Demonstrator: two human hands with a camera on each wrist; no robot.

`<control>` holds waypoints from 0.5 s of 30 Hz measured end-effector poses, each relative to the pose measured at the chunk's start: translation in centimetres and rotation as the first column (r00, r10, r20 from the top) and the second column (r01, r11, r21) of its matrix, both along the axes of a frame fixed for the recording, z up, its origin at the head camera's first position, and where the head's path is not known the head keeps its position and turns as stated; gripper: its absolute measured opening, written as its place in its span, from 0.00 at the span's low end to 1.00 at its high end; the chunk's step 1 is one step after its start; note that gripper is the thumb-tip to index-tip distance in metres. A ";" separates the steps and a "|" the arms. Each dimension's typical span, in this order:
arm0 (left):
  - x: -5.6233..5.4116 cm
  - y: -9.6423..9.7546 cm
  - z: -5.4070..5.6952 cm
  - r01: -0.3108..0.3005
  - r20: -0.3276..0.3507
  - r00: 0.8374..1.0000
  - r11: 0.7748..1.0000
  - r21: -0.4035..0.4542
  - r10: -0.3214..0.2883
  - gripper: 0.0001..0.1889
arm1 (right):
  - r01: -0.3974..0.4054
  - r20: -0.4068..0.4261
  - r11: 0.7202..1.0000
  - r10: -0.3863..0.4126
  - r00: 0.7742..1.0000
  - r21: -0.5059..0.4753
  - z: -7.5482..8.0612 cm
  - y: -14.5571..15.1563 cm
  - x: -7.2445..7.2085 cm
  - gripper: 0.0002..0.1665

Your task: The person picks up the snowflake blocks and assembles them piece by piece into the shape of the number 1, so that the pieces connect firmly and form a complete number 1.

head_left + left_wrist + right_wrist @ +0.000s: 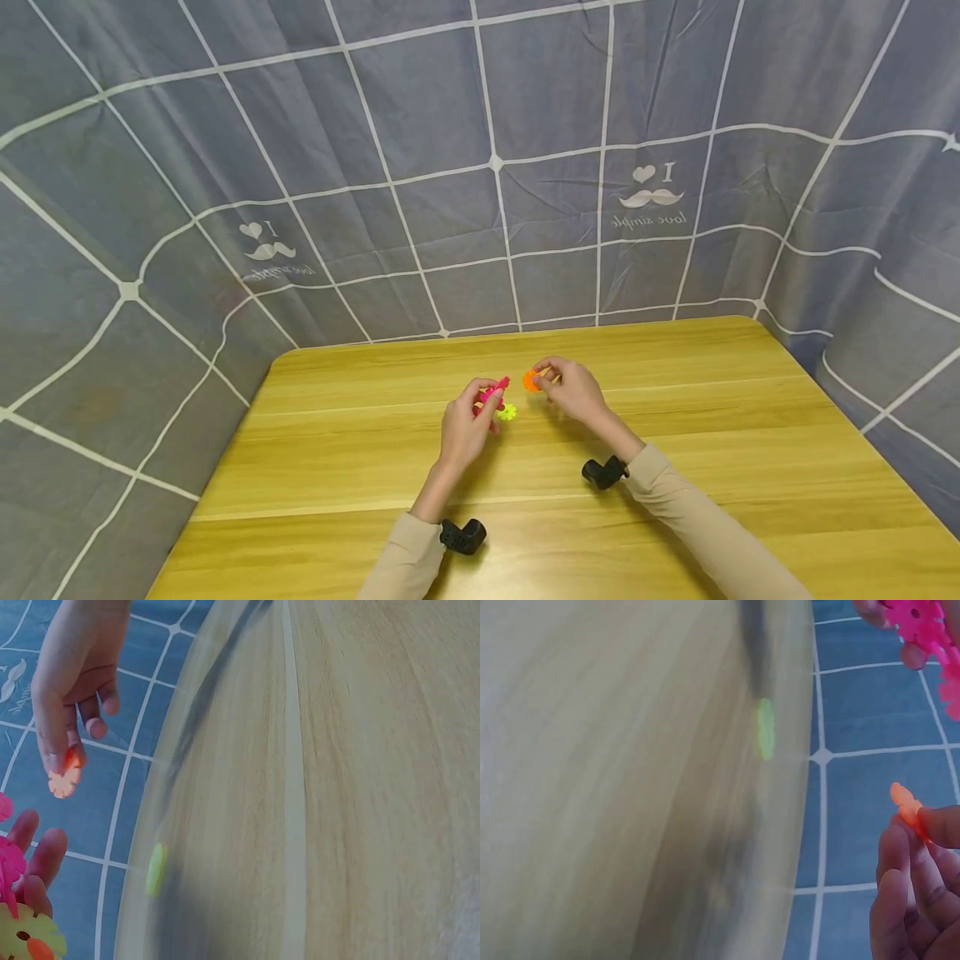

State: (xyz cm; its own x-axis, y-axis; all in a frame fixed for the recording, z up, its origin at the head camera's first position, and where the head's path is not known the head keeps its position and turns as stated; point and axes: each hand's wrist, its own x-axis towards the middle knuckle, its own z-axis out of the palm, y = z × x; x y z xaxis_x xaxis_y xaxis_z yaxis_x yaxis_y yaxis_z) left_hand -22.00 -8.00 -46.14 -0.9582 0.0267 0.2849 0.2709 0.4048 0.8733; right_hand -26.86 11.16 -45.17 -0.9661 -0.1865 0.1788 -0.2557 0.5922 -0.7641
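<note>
My left hand point(467, 423) pinches a cluster of joined pink snowflake discs point(491, 395) above the table. At the bottom corner of the left wrist view, a yellow disc point(22, 934) with an orange piece point(39, 949) shows against this pink cluster. Between thumb and fingertips, my right hand point(574, 391) holds a single orange snowflake disc point(531, 381), a short gap to the right of the pink cluster. A yellow-green snowflake disc point(765, 729) lies on the table below the hands.
The wood-grain table point(337, 467) reaches back to a grey curtain point(435, 208) with white grid lines. Black wrist cameras point(463, 537) sit on both forearms, close to the beige sleeves point(705, 517).
</note>
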 end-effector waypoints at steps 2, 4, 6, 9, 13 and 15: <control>0.0 0.0 0.0 0.004 -0.002 1.000 1.000 0.001 -0.004 0.12 | -0.004 0.003 1.000 0.004 1.000 -0.013 0.4 0.0 0.2 0.12; 0.0 0.1 0.0 0.009 0.000 1.000 1.000 0.000 -0.009 0.12 | -0.012 0.007 0.999 0.012 1.000 -0.032 0.7 0.0 0.4 0.12; 0.1 0.1 0.0 0.017 0.004 1.000 1.000 0.002 -0.017 0.12 | -0.016 0.011 0.998 0.017 1.000 -0.056 1.1 0.0 0.5 0.12; 0.2 0.1 0.1 0.022 0.008 1.000 1.000 -0.005 -0.022 0.12 | -0.027 0.008 0.996 0.028 1.000 -0.082 1.5 0.0 0.8 0.12; 0.3 0.2 0.0 0.025 0.014 1.000 0.999 -0.032 -0.024 0.11 | -0.035 0.012 0.993 0.036 0.999 -0.115 2.0 -0.1 1.1 0.13; 0.3 0.2 -0.1 0.024 0.015 1.000 0.999 -0.047 -0.023 0.10 | -0.034 0.021 0.990 0.038 0.999 -0.140 2.3 -0.2 1.3 0.13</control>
State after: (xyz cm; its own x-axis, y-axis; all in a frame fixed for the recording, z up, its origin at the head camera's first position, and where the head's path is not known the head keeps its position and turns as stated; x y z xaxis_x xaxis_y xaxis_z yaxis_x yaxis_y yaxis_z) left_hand -21.65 -7.78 -46.22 -0.9611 0.0621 0.2691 0.2684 0.4389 0.8575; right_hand -25.58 11.00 -42.91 -0.9633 -0.1960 0.1832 -0.2563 0.4704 -0.8444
